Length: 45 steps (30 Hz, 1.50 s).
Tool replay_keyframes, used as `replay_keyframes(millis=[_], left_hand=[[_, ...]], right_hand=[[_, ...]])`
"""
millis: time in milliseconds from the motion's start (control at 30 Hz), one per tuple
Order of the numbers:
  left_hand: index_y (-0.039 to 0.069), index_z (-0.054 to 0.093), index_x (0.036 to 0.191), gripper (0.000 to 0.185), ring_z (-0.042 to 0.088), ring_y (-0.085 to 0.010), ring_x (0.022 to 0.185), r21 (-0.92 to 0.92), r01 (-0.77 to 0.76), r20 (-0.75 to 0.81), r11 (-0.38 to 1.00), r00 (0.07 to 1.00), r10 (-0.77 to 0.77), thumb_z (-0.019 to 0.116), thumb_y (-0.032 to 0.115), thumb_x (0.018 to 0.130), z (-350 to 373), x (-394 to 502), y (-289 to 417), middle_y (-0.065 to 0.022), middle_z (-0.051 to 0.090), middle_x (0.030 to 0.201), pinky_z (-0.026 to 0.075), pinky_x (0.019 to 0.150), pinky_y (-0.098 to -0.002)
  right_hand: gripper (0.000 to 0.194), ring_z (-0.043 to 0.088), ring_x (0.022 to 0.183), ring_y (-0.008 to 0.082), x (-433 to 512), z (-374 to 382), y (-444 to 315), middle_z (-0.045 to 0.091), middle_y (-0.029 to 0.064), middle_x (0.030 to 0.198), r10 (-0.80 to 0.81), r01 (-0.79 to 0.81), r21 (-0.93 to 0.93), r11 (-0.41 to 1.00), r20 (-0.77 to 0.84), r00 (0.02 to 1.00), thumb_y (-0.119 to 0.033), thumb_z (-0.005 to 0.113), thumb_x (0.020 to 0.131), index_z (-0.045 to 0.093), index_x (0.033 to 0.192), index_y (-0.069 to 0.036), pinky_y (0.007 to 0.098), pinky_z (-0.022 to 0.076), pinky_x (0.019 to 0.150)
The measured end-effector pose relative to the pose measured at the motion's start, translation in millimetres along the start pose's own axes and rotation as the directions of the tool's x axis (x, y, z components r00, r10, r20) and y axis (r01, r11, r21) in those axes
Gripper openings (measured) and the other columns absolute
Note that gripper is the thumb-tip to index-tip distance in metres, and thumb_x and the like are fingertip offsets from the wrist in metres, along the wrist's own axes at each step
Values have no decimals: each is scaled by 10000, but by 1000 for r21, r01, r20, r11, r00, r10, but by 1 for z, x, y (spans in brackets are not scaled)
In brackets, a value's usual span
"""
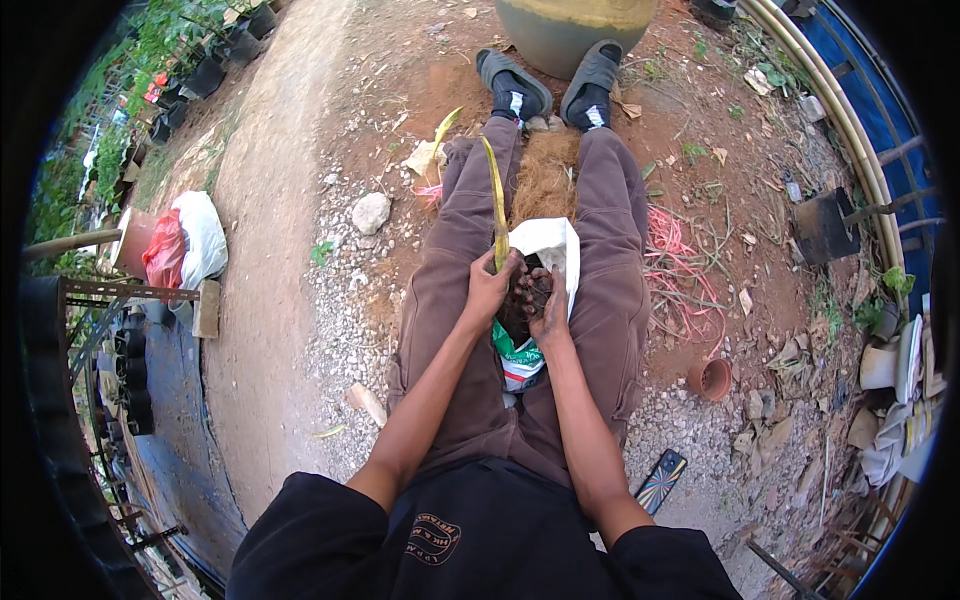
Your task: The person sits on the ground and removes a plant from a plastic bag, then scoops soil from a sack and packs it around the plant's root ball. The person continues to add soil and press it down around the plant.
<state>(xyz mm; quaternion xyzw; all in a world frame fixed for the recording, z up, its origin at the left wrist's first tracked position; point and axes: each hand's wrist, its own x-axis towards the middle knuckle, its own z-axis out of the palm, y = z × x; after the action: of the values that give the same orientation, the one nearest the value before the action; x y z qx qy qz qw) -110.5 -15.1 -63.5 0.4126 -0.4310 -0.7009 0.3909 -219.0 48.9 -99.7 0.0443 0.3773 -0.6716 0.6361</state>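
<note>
My left hand point(489, 289) pinches the base of a long upright leaf point(496, 199), yellow-green with paler edges, like a snake plant's. Just beside it, my right hand point(551, 304) curls its dirt-covered fingers around some dark soil. Both hands are at the mouth of a plastic bag point(559, 234) between my thighs. Its rolled rim is white, while the lower outside is green, white and red with printing. Dark soil point(514, 311) fills the part of the bag that shows; the leaf's lower end is hidden by my fingers.
Brown coir fibre point(546, 176) lies between my shins, below a large round pot point(574, 30). Pink plastic string point(679, 262), a small terracotta-coloured pot point(710, 379) and a phone point(661, 481) are at right. Left are a pale stone point(371, 213) and a white plastic bag point(201, 236).
</note>
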Motion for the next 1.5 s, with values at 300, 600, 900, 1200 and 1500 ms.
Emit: replay_keyframes(millis=[300,600,900,1200,1500], left_hand=[[42,614,1028,215,586,-81,617,-71,14,-10,997,1000,-14,627,255,998,-3,1,9,-15,644,790,479,539,-227],[38,615,1005,205,602,-88,645,-178,8,-18,984,1000,-12,636,241,989,-8,2,8,-31,646,811,479,537,-227],[45,600,1058,220,581,-85,691,-64,-17,-18,998,1000,15,628,256,999,-6,1,6,-18,628,835,475,585,-233],[51,602,1036,201,584,-78,679,-99,-8,-31,995,1000,5,640,243,992,-8,1,6,-18,635,835,485,588,-225],[59,586,1061,235,576,-82,677,-85,-1,-31,996,1000,-1,640,277,992,-5,-1,12,-12,614,829,484,587,-225]], right_hand=[[259,608,652,111,5,-5,-2,679,20,898,32,-34,-69,997,-30,999,-374,453,1025,550,938,-151,213,417,536],[270,609,705,114,1,6,-9,672,31,930,37,-36,19,999,-37,999,-343,487,1041,606,1076,-103,218,474,545],[310,426,558,88,2,-4,-2,487,-47,718,20,-28,-87,996,-85,996,-420,535,1018,485,818,-188,208,274,456],[266,584,684,91,-1,5,1,658,-1,903,-73,63,-294,954,-22,997,-322,594,1012,605,1136,-86,218,480,580],[360,554,636,94,0,-7,-2,615,-4,816,34,-37,-190,981,-22,999,-436,530,1025,615,1066,-89,209,445,537]])
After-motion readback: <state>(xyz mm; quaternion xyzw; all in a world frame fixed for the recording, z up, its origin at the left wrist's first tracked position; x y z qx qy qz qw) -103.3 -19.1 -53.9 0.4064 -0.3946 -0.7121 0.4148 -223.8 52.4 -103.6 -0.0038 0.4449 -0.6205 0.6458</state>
